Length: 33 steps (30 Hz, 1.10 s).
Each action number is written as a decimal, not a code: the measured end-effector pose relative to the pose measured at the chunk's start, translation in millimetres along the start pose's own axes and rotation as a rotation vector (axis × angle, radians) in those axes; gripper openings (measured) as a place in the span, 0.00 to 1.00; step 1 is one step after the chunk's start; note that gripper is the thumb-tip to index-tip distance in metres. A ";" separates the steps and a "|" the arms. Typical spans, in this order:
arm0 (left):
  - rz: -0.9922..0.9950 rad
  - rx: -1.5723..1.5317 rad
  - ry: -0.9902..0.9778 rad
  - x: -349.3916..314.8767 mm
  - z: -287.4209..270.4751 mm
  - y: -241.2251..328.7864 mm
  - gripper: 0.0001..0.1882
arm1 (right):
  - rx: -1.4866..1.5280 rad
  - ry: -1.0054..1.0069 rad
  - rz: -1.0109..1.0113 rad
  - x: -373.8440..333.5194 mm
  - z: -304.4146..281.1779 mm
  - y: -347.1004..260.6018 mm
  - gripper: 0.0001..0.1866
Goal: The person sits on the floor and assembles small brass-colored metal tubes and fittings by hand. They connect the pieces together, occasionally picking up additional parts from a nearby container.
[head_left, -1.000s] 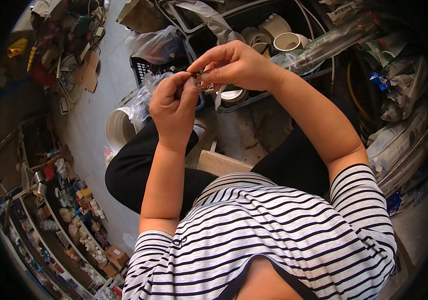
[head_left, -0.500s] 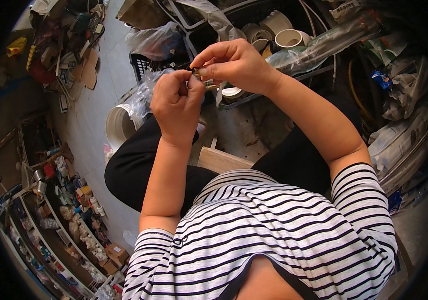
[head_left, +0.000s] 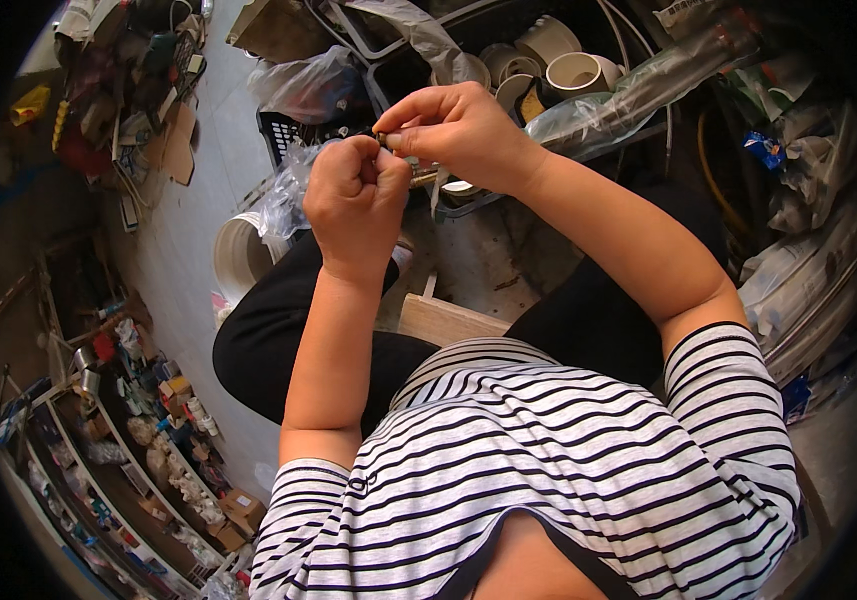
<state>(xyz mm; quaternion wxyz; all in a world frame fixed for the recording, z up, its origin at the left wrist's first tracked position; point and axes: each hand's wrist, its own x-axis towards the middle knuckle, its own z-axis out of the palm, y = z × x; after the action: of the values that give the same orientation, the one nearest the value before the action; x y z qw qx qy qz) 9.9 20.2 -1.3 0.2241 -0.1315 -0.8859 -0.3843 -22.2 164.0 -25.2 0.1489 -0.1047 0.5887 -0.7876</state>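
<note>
Both my hands meet in front of me, fingertips almost touching. The fingers of my left hand (head_left: pixel 353 205) are curled closed, thumb up, on a small dark part (head_left: pixel 384 142). Thumb and forefinger of my right hand (head_left: pixel 468 135) pinch the same part from the right. Fingertips cover most of it, so its exact kind cannot be made out. Just below my right hand, brass-coloured pieces (head_left: pixel 425 181) show at the near edge of a black crate. A crumpled clear plastic bag (head_left: pixel 288 195) lies to the left of my left hand.
White pipe fittings (head_left: pixel 576 72) sit in the crate beyond my hands, beside a long plastic-wrapped bundle (head_left: pixel 638 95). A white bucket (head_left: pixel 236 255) lies near my left knee. Between my legs is a wooden board (head_left: pixel 448 318). Cluttered shelves (head_left: pixel 138 450) stand at left.
My right hand has shifted slightly left, its fingertips still at the small dark part. My left hand has barely moved and stays closed.
</note>
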 end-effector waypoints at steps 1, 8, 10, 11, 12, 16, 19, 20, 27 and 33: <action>0.042 0.029 -0.009 2.1 0.7 -2.4 0.05 | -0.031 0.025 -0.007 0.3 1.3 1.9 0.08; 0.322 0.269 -0.117 19.4 2.7 0.0 0.06 | -0.071 0.167 -0.033 1.4 4.9 3.1 0.07; 0.325 0.259 -0.129 21.4 6.0 0.7 0.06 | -0.002 0.187 -0.029 2.5 3.3 1.9 0.06; 0.343 0.236 -0.117 22.6 6.5 3.0 0.06 | 0.036 0.191 -0.024 2.6 2.5 0.7 0.06; 0.361 0.209 -0.102 23.5 8.1 5.9 0.06 | 0.070 0.196 -0.019 2.3 -0.1 -1.0 0.06; 0.380 0.106 -0.131 25.9 7.8 5.9 0.06 | 0.187 0.160 0.022 -0.1 -5.6 -6.6 0.05; 0.330 0.036 -0.197 27.8 2.2 2.2 0.05 | 0.236 0.142 0.016 -2.6 -4.8 -11.5 0.06; 0.302 0.006 -0.219 29.4 0.0 1.2 0.06 | 0.235 0.132 0.008 -2.9 -5.1 -12.5 0.05; 0.147 -0.137 -0.380 42.9 -8.1 -3.4 0.07 | 0.318 0.060 0.051 -1.3 -8.8 -13.7 0.05; 0.243 -0.144 -0.498 62.0 -11.2 -6.0 0.09 | 0.289 -0.041 0.092 0.7 -19.2 -19.8 0.05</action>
<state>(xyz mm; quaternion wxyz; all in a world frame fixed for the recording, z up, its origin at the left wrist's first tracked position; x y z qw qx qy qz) -42.8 11.7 32.7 0.0342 -0.3426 -0.8618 -0.3724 -31.6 186.2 -11.7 0.2103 -0.0710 0.4703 -0.8541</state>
